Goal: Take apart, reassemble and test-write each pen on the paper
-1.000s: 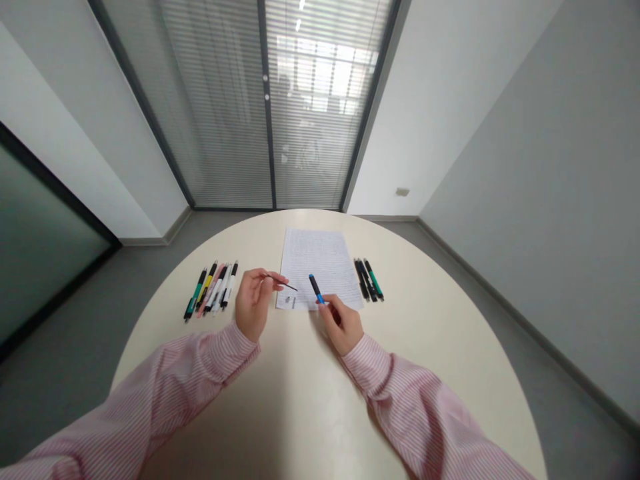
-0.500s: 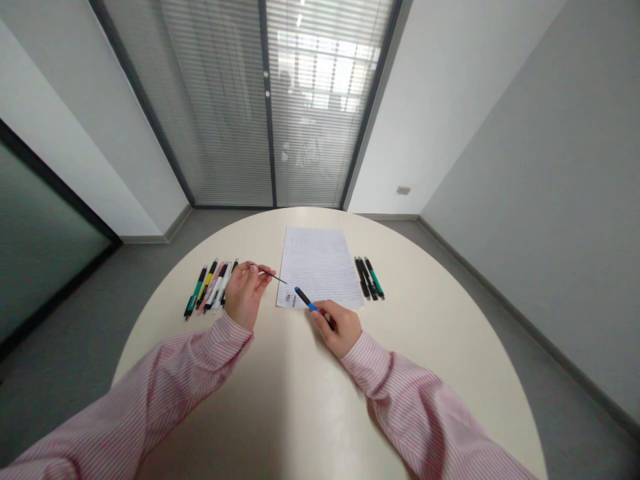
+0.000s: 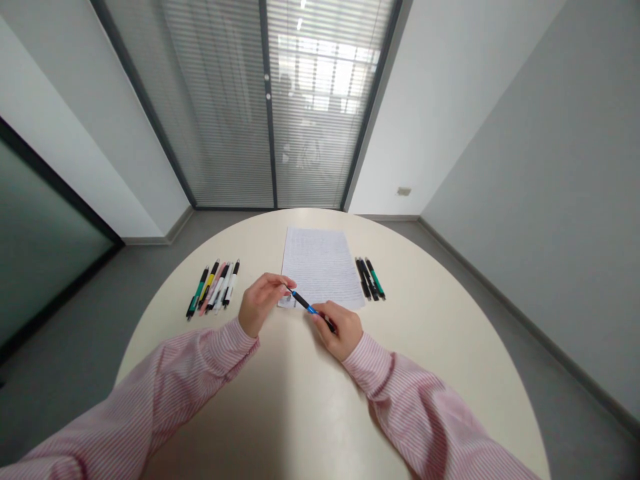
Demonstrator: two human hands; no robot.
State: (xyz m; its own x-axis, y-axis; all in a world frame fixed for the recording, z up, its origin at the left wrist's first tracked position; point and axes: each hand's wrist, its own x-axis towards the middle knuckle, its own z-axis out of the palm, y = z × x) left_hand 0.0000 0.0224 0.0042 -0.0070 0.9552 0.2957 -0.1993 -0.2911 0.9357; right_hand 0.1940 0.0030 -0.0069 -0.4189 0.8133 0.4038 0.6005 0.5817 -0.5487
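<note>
My right hand (image 3: 341, 329) is wrapped round the barrel of a black and blue pen (image 3: 303, 301), which slants up to the left over the lower edge of a sheet of paper (image 3: 320, 263). At the pen's front end, my left hand (image 3: 263, 301) is closed in a pinch. A short bit of thin dark pen refill (image 3: 289, 288) shows between its fingertips and the barrel, in line with the pen. Most of the refill is out of sight. Closely spaced lines of writing cover the paper, too small to read.
Left of my hands lies a row of several pens (image 3: 214, 289) in green, yellow, pink, white and black. Right of the paper are 3 pens (image 3: 370, 279), dark with one partly green. The round cream table (image 3: 430, 347) curves away towards a glass partition with blinds (image 3: 225, 133).
My left hand has moved right with the refill, bringing it to the pen's front end; much less of the refill shows. My right hand and the pen have barely moved.
</note>
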